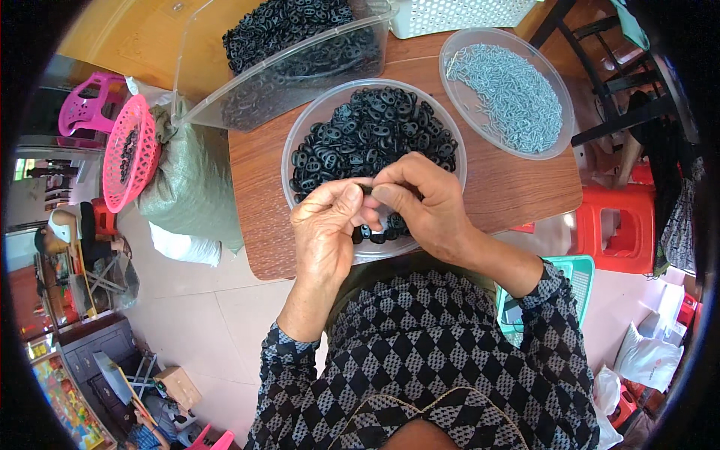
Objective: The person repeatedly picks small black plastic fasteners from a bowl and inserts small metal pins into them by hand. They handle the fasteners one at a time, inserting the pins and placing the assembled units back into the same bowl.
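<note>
Both my hands meet over the near part of a round clear tub heaped with black plastic oval pieces that have two holes each. My left hand pinches a small black plastic piece between thumb and fingers. From the other side, thumb and bent forefinger of my right hand press on that same piece. Fingers cover most of it, so its full shape is hidden. To the right of the tub lies a shallow clear dish of small silvery screw-like pins.
A large clear bin with more black pieces stands at the far left of the brown table. Behind is a white perforated basket. Left are a pink basket and a green sack; right, a red stool and a teal basket.
</note>
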### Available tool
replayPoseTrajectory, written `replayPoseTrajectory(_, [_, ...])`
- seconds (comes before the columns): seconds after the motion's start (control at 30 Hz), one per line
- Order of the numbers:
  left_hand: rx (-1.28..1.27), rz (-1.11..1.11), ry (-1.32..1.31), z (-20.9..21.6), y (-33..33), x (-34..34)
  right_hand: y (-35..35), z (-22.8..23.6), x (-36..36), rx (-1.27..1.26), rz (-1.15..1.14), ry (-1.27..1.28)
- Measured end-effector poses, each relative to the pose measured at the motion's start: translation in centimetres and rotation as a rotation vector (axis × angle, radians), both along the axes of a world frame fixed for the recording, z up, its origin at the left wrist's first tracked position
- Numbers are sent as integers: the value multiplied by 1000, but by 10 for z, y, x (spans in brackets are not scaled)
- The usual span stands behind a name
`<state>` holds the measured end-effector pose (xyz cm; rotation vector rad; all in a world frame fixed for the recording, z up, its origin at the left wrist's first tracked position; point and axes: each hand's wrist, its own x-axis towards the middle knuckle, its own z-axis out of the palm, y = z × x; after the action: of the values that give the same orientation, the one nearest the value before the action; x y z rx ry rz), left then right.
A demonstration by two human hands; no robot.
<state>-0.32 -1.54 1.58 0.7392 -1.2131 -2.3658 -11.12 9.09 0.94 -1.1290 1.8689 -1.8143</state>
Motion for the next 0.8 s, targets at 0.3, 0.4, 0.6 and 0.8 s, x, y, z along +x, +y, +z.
replayPoseTrajectory(0.3, [31,19,4,2,-1,3,-1,1,0,-16,-1,70])
replayPoseTrajectory(0.4, [166,17,9,8,-1,2,0,1,-1,2,4,133])
replayPoseTrajectory(0.6, [49,39,-10,-1,-3,2,3,-1,-3,24,-11,146])
replayPoseTrajectory(0.8, [-41,56,-15,2,3,-1,4,7,-4,-19,54,-547])
